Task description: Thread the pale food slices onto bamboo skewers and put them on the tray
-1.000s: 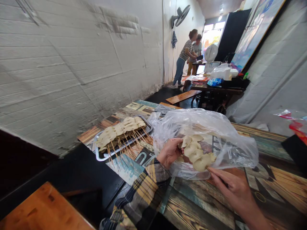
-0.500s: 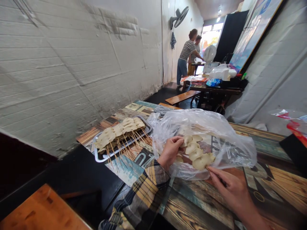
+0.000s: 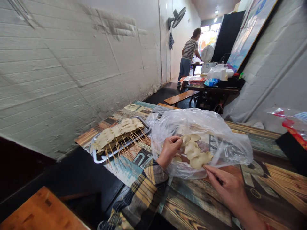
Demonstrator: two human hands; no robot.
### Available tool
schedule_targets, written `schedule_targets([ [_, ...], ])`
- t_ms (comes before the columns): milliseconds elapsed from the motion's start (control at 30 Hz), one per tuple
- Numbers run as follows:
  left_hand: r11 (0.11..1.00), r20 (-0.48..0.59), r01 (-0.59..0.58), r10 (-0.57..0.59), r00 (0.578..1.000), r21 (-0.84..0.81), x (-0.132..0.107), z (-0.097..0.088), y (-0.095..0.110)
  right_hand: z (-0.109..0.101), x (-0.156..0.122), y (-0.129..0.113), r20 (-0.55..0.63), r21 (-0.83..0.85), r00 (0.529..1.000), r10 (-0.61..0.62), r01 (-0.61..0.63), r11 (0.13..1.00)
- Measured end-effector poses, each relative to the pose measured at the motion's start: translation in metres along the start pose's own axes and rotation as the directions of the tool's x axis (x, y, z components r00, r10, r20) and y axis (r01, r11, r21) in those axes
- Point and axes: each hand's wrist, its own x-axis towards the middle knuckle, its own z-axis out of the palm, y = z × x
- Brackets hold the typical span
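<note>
My right hand (image 3: 226,183) is closed in a pinch on the thin stick of a skewer (image 3: 203,166). Threaded along that skewer are several pale, flat round slices (image 3: 192,150), overlapping one another; their exact kind is unclear. At the far end, the thumb and fingertips of my left hand (image 3: 171,148) pinch the edge of a slice. The skewer is held over the mouth of a clear plastic bag (image 3: 206,121), where more pale pieces partly show. To the left, a metal tray (image 3: 97,158) bears a pile of filled skewers (image 3: 120,131), sticks pointing toward me.
The bag and tray rest on a patterned wood-look table (image 3: 192,195). A grey cloth (image 3: 160,110) lies behind the bag. At right are a black box (image 3: 291,153) and red-and-clear packaging (image 3: 294,126). Farther back, a person (image 3: 189,54) leans over another table beside a bench (image 3: 181,97).
Both hands keep nearly the same hold on the skewer, and the view has shifted slightly. In the background, the striped-shirt person has shifted, and the second person no longer shows.
</note>
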Motion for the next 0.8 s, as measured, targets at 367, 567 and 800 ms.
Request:
schedule_targets([
  [367,0.987,0.079,0.063,-0.051,0.996,-0.151,0.001,0.001,-0.005,0.006,0.003,-0.008,-0.008,0.072,0.989,0.150,-0.149,0.986],
  [567,0.909,0.204,0.183,-0.112,0.973,-0.374,0.002,-0.001,-0.007,0.001,0.008,-0.014,0.044,0.122,0.957,0.285,-0.289,0.950],
  [800,0.875,0.187,0.204,-0.133,0.973,-0.439,0.000,0.001,-0.007,0.008,0.005,-0.012,0.050,0.181,0.956,0.288,-0.292,0.939],
])
